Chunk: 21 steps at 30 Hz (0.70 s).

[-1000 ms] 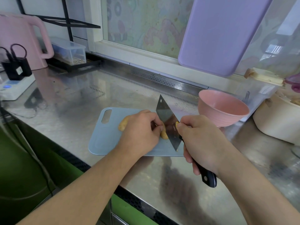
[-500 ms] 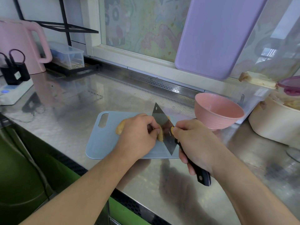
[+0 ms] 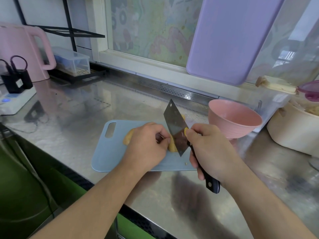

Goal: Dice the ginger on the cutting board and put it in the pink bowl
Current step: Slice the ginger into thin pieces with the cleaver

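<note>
Cleaver [image 3: 175, 125] raised; ginger [image 3: 171, 146] under left hand [image 3: 146, 146].

One head-worn wide-angle view looks forward and down from close above the steel table [image 3: 72, 118], facing the window [image 3: 151, 31]; both forearms reach in from below.

pink kettle [image 3: 20, 50] far left on my steel desk [image 3: 86, 114] | black chargers [image 3: 16, 80] in white power strip [image 3: 15, 102] before it | clear lidded box [image 3: 71, 62] beside kettle | lilac board [image 3: 229, 38] leaning at window | cream pot [image 3: 293, 131] right
</note>
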Each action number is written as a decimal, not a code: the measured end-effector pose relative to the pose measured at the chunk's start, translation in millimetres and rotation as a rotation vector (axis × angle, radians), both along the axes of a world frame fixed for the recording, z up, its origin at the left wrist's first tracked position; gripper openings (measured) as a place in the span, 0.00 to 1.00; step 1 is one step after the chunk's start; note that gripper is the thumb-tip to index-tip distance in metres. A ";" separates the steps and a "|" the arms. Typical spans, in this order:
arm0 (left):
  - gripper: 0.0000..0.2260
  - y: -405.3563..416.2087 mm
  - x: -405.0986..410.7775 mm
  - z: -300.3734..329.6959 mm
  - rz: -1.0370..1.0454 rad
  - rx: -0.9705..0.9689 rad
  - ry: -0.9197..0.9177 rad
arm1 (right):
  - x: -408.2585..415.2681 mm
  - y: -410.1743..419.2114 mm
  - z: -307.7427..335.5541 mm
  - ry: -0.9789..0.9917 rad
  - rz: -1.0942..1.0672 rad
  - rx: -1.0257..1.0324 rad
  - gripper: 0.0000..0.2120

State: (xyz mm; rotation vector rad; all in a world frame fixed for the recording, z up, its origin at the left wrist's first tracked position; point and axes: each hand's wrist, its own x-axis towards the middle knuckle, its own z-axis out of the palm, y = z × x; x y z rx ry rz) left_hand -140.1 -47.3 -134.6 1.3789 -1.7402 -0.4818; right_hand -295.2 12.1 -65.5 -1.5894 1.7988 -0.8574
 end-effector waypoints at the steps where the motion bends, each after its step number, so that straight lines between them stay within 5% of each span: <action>1: 0.08 0.4 0.2 0.4 0.000 0.002 -0.001 | -0.1 0.8 1.2 -0.005 0.000 -0.003 0.14; 21: 0.08 2.6 0.3 2.3 0.023 0.030 0.003 | 3.1 4.4 3.9 -0.025 0.025 -0.002 0.16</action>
